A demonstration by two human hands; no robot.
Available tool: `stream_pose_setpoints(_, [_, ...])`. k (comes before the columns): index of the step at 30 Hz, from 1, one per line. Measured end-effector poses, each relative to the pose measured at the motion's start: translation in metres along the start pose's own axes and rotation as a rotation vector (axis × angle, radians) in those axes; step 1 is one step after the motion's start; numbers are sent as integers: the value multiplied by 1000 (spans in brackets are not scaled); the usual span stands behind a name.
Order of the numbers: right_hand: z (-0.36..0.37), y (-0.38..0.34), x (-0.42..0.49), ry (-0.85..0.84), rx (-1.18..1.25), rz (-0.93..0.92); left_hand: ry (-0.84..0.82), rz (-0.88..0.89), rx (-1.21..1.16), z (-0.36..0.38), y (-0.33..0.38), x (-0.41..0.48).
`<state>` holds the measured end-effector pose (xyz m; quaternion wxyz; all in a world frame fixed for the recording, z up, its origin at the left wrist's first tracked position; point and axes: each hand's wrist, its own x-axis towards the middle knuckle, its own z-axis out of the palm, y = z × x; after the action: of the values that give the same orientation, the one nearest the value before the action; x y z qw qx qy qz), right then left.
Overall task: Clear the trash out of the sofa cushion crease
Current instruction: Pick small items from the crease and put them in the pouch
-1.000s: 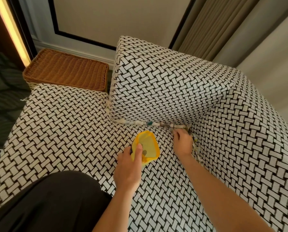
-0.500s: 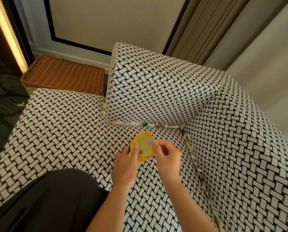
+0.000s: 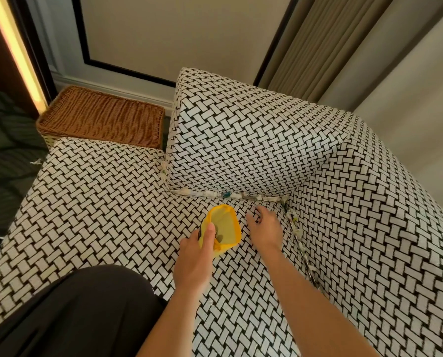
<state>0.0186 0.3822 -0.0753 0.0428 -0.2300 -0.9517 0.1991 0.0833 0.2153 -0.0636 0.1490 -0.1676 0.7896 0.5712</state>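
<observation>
At the far left a brown wicker basket [image 3: 102, 117] stood on the floor against the end of the sofa seat [image 3: 91, 202], which was covered in a black-and-white woven pattern. A dark trouser leg [image 3: 73, 313] lay across the seat's near edge. The left hand [image 3: 194, 261] gripped a yellow bag [image 3: 223, 228] on the seat, thumb hooked over the rim and the mouth held open upward; a few small dark bits showed inside. Just beyond the bag, a line of trash [image 3: 228, 195], pale scraps with one blue-green piece, sat wedged in the crease where the seat met the block cushion [image 3: 241, 140]. The right hand [image 3: 265, 228] hovered low over the seat just beside the bag, fingers spread and relaxed, holding nothing. To its right, more scraps [image 3: 296, 233] ran down the crease along the side cushion [image 3: 370, 228]. Beige curtains [image 3: 318, 47] hung behind the sofa.
</observation>
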Motion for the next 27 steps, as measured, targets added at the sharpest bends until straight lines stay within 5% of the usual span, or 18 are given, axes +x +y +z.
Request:
stream_pose_setpoints(16, [6,-25,65,-142,-72,244,17,-11,25,2,-3,5])
stream_pose_setpoints(27, [0,-30,71,-204,-155,253,43,10,57,5,-6,7])
